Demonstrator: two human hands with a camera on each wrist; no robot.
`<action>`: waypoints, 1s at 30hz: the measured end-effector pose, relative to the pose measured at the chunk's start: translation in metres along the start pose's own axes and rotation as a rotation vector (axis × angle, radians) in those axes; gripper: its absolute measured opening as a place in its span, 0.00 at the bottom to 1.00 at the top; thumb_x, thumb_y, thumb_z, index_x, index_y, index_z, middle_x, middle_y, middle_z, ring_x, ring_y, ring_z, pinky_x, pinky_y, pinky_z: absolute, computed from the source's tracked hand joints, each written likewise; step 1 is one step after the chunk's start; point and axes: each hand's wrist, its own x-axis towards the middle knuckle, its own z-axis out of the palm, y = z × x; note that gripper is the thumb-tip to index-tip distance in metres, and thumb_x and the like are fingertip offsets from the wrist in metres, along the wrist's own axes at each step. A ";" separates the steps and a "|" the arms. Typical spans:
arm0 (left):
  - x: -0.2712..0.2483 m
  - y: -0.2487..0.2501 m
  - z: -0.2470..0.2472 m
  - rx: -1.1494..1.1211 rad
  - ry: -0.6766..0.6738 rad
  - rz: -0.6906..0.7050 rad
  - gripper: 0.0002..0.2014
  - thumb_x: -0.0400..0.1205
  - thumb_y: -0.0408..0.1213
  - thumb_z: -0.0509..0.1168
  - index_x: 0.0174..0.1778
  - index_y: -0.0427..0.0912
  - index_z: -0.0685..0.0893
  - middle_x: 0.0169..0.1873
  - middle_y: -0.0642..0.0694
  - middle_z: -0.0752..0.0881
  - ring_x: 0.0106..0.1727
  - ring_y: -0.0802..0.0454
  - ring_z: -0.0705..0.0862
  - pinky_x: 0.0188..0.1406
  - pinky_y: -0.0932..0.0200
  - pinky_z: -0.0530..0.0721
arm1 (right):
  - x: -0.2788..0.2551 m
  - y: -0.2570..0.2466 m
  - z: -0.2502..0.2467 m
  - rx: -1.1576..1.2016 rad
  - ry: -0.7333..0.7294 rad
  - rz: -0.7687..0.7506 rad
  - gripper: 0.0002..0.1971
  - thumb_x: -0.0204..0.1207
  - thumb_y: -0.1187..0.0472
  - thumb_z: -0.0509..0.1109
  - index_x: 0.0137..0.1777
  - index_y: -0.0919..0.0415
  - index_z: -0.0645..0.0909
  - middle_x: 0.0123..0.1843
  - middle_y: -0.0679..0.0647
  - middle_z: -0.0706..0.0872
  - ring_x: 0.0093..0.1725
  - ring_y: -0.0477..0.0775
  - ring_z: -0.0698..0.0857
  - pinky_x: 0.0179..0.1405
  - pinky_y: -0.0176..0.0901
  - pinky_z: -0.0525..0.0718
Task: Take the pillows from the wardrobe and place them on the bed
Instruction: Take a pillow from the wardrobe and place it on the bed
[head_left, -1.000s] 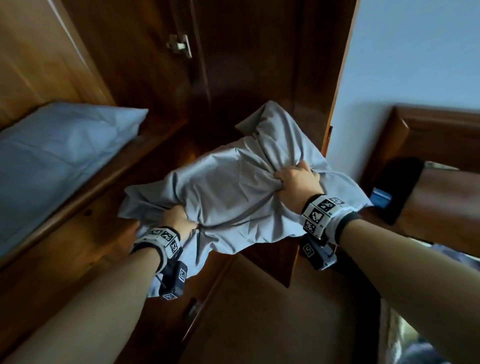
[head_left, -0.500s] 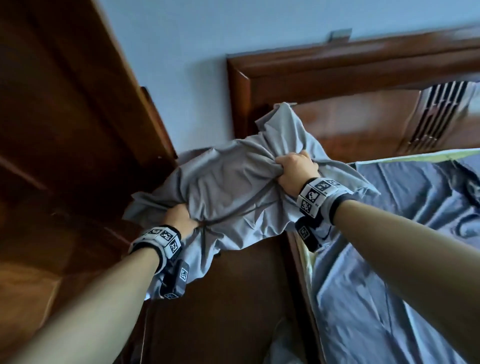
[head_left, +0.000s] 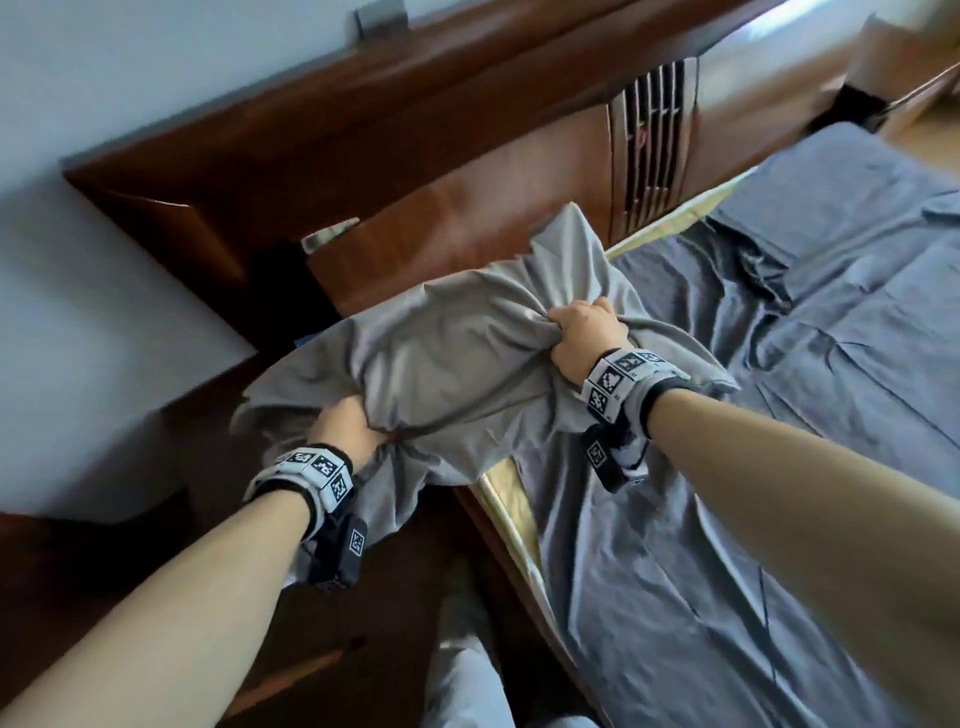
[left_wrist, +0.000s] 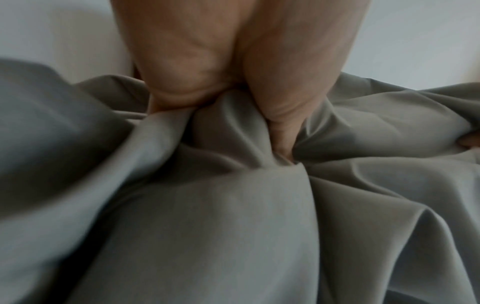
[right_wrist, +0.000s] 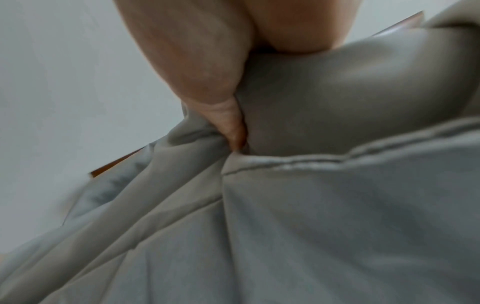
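Swung away from the wardrobe, which has dropped out of the head view, the grey pillow (head_left: 457, 358) now hangs in the air over the near corner of the bed (head_left: 779, 467) by the headboard (head_left: 467, 171), part of it past the bed's side edge above the dark floor (head_left: 130, 597). It has not been set down; no part of it plainly rests on the blue-grey sheet.

Both hands have it. The left hand (head_left: 345, 428) has its fingers curled into a bunch of cover at the pillow's near-left end, and the left wrist view shows cloth gathered tight between thumb and fingers (left_wrist: 283, 123). The right hand (head_left: 584, 338) is a closed grip on a fistful of fabric at the far-right end; its wrist view shows the cover pinched beside a stitched seam.

It looks light and very soft: it sags and creases between the two hands, and loose cover trails below the left wrist. The fabric seems smooth, so a handful of cover may slide over the filling; holding the stuffed body near each end would probably be surer.

Its long axis runs from the left hand to the right hand, slanting across the bed corner, with one pointed corner sticking up toward the headboard.
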 end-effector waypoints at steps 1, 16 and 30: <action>0.021 0.013 0.004 0.013 -0.022 0.016 0.19 0.73 0.52 0.75 0.52 0.43 0.89 0.49 0.36 0.92 0.51 0.34 0.89 0.46 0.50 0.86 | 0.014 0.012 -0.001 0.009 0.008 0.038 0.14 0.65 0.68 0.61 0.41 0.45 0.76 0.58 0.59 0.84 0.67 0.67 0.71 0.65 0.66 0.76; 0.301 0.194 0.160 -0.094 -0.352 0.180 0.22 0.76 0.46 0.75 0.59 0.34 0.87 0.58 0.27 0.88 0.62 0.28 0.84 0.57 0.48 0.81 | 0.264 0.215 0.009 -0.195 0.144 0.374 0.16 0.66 0.67 0.67 0.54 0.55 0.83 0.59 0.61 0.82 0.67 0.67 0.74 0.69 0.63 0.70; 0.410 0.312 0.258 0.080 -0.217 0.424 0.23 0.76 0.48 0.73 0.60 0.42 0.73 0.63 0.35 0.77 0.68 0.34 0.75 0.65 0.44 0.74 | 0.324 0.405 0.100 0.086 0.068 0.864 0.43 0.69 0.46 0.77 0.80 0.58 0.61 0.78 0.63 0.69 0.77 0.68 0.69 0.77 0.64 0.68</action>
